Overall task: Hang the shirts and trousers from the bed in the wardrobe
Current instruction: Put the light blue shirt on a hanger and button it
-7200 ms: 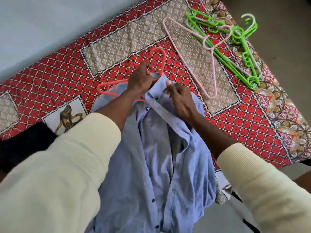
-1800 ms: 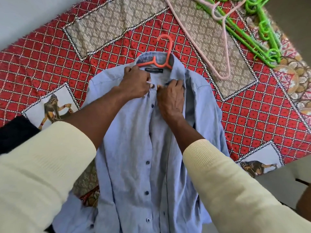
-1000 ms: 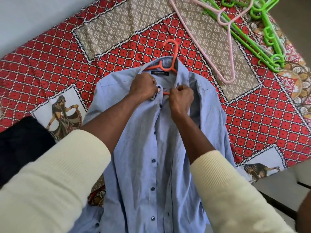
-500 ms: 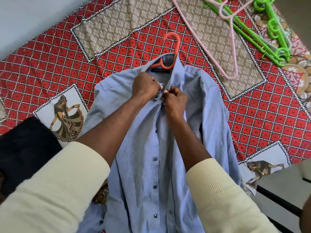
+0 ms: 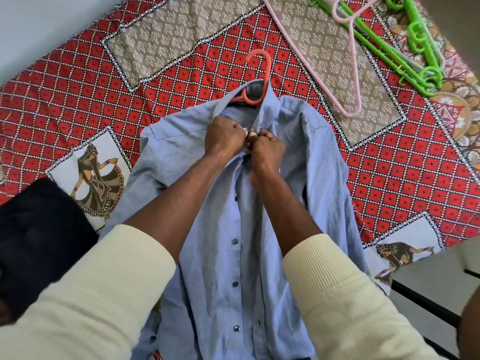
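Far left, a dark garment (image 5: 39, 235) is lying folded on the bed (image 5: 78, 105), prob. trousers but can't tell. Next to it the blue shirt (image 5: 233, 229) is lying flat on its back w/ an orange hanger (image 5: 257, 74) inside, hook sticking out past the collar, away from the person. Shirt's long axis is running from the person out to that hook, so collar is the far end, hem the near end.

Left hand (image 5: 224, 137) is pinching the left edge of the placket just below the collar; right hand (image 5: 267, 149) is pinching the opposite edge, fingers curled, knuckles touching. Both are working the top button, right at the midline. Buttons lower down look undone, not sure.

Judgement: the hook is lying straight ahead of both hands, slightly nearer the right, so that hand is best placed to grab it.

Further right, a pink hanger (image 5: 345, 63) and a pile of green hangers (image 5: 405, 48) are waiting, well apart from the shirt.
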Motion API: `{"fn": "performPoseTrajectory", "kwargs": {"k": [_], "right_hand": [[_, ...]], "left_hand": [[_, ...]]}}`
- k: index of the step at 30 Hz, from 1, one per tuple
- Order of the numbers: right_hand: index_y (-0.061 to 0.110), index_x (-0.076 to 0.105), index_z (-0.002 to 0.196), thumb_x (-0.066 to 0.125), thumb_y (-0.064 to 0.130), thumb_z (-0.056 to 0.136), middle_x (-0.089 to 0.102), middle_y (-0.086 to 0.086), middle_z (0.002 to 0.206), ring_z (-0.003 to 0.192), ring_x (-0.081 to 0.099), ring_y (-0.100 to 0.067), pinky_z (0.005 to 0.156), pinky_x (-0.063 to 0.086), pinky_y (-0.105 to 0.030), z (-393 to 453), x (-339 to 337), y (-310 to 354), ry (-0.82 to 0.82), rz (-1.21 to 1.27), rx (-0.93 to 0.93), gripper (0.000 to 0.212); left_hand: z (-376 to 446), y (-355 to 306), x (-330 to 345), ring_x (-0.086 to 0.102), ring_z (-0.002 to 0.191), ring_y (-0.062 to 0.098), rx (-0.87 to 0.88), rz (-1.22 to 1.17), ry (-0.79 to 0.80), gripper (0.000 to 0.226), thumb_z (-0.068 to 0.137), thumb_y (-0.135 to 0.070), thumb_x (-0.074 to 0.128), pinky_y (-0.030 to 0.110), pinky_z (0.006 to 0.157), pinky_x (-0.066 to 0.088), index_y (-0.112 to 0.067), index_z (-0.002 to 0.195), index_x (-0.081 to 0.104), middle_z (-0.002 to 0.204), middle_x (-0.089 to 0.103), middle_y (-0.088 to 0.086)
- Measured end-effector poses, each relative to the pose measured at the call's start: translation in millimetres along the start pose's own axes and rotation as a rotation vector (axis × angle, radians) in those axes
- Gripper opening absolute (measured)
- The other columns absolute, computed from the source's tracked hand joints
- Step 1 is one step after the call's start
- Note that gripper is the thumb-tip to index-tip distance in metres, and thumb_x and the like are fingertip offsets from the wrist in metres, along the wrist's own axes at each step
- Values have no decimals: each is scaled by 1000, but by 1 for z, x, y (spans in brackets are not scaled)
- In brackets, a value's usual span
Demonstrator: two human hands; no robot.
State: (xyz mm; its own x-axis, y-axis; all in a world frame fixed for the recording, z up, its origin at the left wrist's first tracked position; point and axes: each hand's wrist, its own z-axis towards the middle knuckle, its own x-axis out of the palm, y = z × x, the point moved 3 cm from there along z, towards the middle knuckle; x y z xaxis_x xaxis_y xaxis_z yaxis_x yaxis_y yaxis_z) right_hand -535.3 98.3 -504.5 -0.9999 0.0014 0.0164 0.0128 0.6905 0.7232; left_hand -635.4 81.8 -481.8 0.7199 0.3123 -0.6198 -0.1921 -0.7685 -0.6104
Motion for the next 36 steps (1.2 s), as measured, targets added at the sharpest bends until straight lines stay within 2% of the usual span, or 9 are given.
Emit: {"fn": "performPoseTrajectory", "kwargs": {"k": [3, 7, 13, 16, 20, 26, 29, 31, 36], "right_hand": [[15, 57, 52, 53, -9, 77, 50, -5, 57, 55, 42, -16, 51, 37, -26, 2, -2, 1, -6, -32, -4, 35], [15, 55, 52, 53, -8, 77, 48, -7, 59, 60, 40, -20, 56, 36, -32, 3, -3, -2, 20, -45, -14, 34], [5, 59, 61, 53, -1, 82, 54, -8, 52, 43, 47, -15, 41, 38, -23, 5, -8, 4, 61, 147, 122, 22], [3, 61, 63, 54, -5, 85, 57, -5, 48, 39, 49, -11, 40, 39, -20, 7, -9, 6, 80, 168, 150, 24], [4, 61, 62, 62, -7, 81, 54, -3, 46, 38, 44, -9, 41, 39, -20, 7, -8, 5, 104, 65, 72, 23], [0, 65, 71, 66, 3, 83, 58, -10, 58, 53, 49, -16, 49, 41, -26, 9, -8, 6, 100, -150, -75, 12], [-4, 67, 73, 65, 5, 82, 61, -9, 59, 54, 50, -14, 49, 42, -25, 10, -8, 5, 96, -249, -148, 13], [1, 71, 74, 66, 6, 84, 65, -6, 61, 52, 51, -10, 47, 42, -22, 9, -9, 7, 100, -298, -202, 12], [4, 70, 72, 67, 7, 84, 68, -13, 65, 54, 53, -11, 53, 45, -27, 13, -13, 5, 134, -360, -258, 13]], "left_hand": [[1, 3, 1, 50, 54, 22, -33, -43, 12, 17, 76, -3, 59, 42, 54, 52, -6, 60, 59, 57, 55, 8], [0, 0, 1, 45, 53, 18, -50, -103, 29, 35, 81, -4, 64, 32, 52, 39, -16, 53, 47, 55, 48, 3], [7, -1, -5, 61, 58, 22, -135, -160, 44, 8, 73, -3, 73, 43, 64, 58, 2, 69, 68, 67, 68, 12], [13, -1, -10, 73, 69, 26, -169, -179, 58, 24, 64, -9, 83, 45, 68, 62, 2, 84, 75, 74, 74, 12], [11, -7, -11, 67, 64, 26, -110, -36, 75, 3, 72, -3, 69, 38, 63, 59, -3, 69, 68, 71, 71, 12], [4, -10, -13, 42, 52, 17, -70, -20, 202, 31, 82, -6, 62, 26, 50, 33, -12, 55, 47, 57, 48, 6], [3, -9, -17, 55, 60, 21, -35, -143, 260, 24, 83, -12, 75, 32, 60, 51, 9, 76, 65, 72, 62, 23], [4, -8, -19, 64, 67, 23, -37, -166, 297, 27, 80, -13, 80, 34, 72, 59, 11, 90, 70, 83, 71, 22], [5, -11, -20, 58, 56, 10, 62, -38, 269, 6, 82, -3, 70, 21, 59, 51, 2, 85, 73, 73, 68, 12]]}}
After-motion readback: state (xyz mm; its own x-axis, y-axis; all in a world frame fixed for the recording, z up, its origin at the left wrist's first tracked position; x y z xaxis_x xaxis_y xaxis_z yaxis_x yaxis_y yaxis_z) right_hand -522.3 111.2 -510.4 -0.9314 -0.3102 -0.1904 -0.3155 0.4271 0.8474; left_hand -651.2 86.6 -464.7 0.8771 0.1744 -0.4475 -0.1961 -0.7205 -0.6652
